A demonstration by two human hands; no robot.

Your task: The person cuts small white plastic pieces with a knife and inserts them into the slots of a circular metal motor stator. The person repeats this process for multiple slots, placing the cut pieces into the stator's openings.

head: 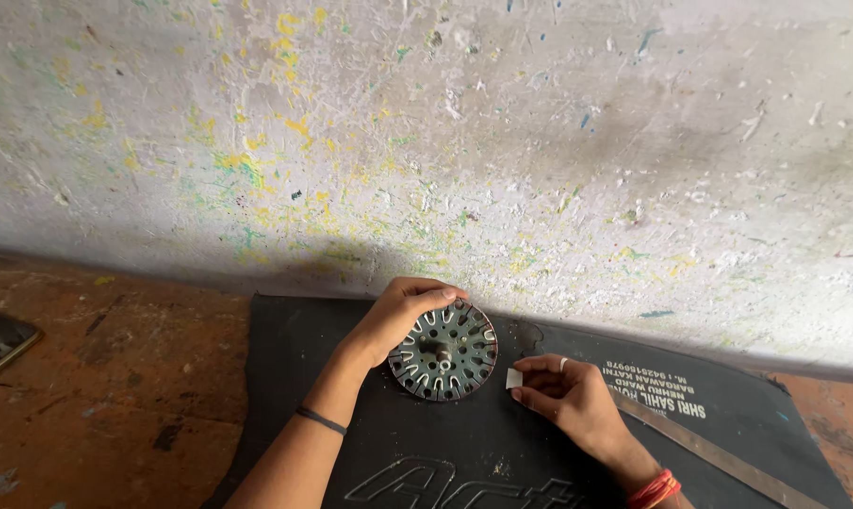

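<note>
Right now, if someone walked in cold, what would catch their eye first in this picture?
Probably the round slotted metal disc at the centre of the black mat, gripped at its rim by the left hand. Just right of it, the right hand pinches a small white piece beside the disc. Behind them rises a scarred pale wall flecked with yellow and green paint, and a long metal ruler lies on the mat at lower right.

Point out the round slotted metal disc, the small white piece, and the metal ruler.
round slotted metal disc (pixel 448 353), head view, on its slotted face.
small white piece (pixel 514 379), head view, on its flat middle.
metal ruler (pixel 719 455), head view, mid-length of the blade.
</note>
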